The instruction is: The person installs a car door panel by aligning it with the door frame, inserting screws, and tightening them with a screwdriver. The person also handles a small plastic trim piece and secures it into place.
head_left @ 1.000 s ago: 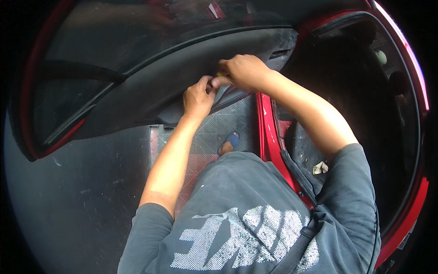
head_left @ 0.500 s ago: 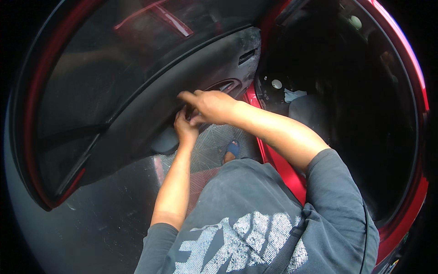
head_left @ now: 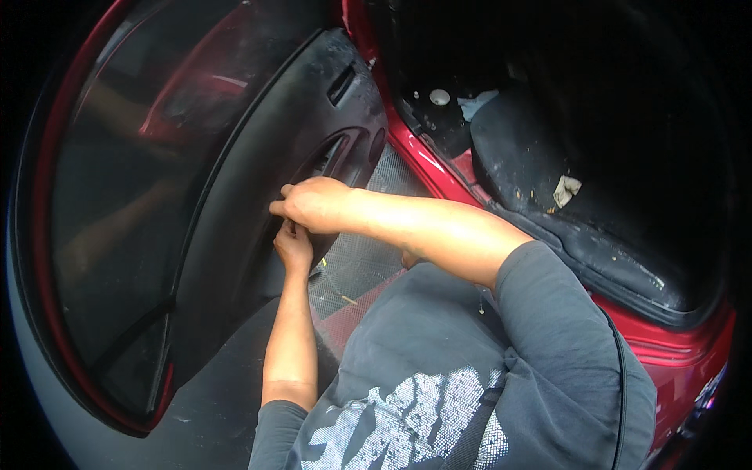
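Observation:
The open car door's dark inner panel (head_left: 243,176) stands in front of me. Both hands meet close against its lower middle, below the recessed pull handle (head_left: 333,157). My right hand (head_left: 317,204) reaches across from the right, its fingers curled in a pinch. Just beneath it, my left hand (head_left: 294,249) points upward with fingers drawn together, its tips almost touching the right hand. A small dark bit shows between the fingertips, too little to name. The door's window glass (head_left: 117,188) lies to the left, reflecting my arms.
A red door sill (head_left: 427,164) runs along the car's opening at right. Inside are a dark seat (head_left: 517,149), a light-blue cloth (head_left: 476,103), a white round object (head_left: 439,97) and a crumpled pale scrap (head_left: 566,190). Patterned flooring (head_left: 352,266) shows below the door.
The view has shifted, showing more of the car's interior. My right hand's fingers have curled in from a looser, blurred pose. Both hands remain together at the door panel.

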Motion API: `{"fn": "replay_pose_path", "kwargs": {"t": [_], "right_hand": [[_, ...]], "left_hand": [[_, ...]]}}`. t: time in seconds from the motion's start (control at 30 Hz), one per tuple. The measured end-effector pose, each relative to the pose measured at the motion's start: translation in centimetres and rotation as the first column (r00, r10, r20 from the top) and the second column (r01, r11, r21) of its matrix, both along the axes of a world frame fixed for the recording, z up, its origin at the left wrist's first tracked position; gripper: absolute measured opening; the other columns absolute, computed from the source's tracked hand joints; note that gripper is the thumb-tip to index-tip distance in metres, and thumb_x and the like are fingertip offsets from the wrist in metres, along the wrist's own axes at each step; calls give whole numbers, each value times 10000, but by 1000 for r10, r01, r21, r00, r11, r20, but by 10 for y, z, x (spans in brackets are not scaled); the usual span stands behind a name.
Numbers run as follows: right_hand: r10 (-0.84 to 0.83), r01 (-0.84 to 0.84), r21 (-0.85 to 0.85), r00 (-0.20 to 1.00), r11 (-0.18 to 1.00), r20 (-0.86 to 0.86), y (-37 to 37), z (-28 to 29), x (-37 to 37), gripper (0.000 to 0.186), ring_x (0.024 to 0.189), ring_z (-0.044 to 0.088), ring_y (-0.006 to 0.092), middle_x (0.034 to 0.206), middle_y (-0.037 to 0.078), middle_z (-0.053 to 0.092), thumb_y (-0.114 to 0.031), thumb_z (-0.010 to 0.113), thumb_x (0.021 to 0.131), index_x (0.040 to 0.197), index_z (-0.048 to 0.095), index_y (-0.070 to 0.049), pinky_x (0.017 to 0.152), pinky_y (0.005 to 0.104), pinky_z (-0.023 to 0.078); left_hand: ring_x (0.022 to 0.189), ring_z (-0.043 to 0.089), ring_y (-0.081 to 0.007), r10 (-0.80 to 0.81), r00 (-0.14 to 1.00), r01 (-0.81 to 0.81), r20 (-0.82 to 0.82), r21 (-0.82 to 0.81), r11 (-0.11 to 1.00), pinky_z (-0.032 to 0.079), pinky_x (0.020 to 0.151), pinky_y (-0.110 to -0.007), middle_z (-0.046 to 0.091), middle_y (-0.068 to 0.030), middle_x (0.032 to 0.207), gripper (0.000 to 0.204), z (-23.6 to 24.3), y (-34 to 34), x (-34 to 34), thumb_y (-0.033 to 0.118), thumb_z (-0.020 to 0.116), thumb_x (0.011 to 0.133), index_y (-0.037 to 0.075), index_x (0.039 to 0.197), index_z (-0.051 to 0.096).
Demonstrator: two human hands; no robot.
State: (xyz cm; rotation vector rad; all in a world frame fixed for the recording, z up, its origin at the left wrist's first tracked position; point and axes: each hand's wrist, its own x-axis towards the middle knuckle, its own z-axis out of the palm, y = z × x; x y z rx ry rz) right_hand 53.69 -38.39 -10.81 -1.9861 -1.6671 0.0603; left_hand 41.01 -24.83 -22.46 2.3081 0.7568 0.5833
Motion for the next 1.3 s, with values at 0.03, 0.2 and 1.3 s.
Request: {"fn": "replay_pose_path", "kwargs": {"t": [0.03,0.2,1.3], "right_hand": [[4,-4,-28,1000,1000,11,2,-3,2,510,854,734,321,824,141,721,-392,780,806,1157,641,-48,716,443,577],[-137,123,-246,990,961,-41,1,36,-4,500,843,744,306,871,141,745,-405,769,808,1171,667,-77,735,415,583],[-27,33,-324,999,946,25,14,51,2,322,861,746,314,863,137,747,-223,712,850,1106,710,-28,750,428,592]], "left_hand": [[845,717,-401,-11,999,12,-38,7,1000,525,733,-441,720,-228,865,145,-4,6,-3,116,669,908,-25,919,701],[876,709,-388,-31,993,21,112,84,996,520,764,-428,720,-219,908,143,-9,6,-6,93,662,903,-45,915,698],[831,666,-488,23,989,9,-144,213,977,516,722,-571,705,-263,920,380,-41,11,-6,354,515,1011,33,1144,669]]}}
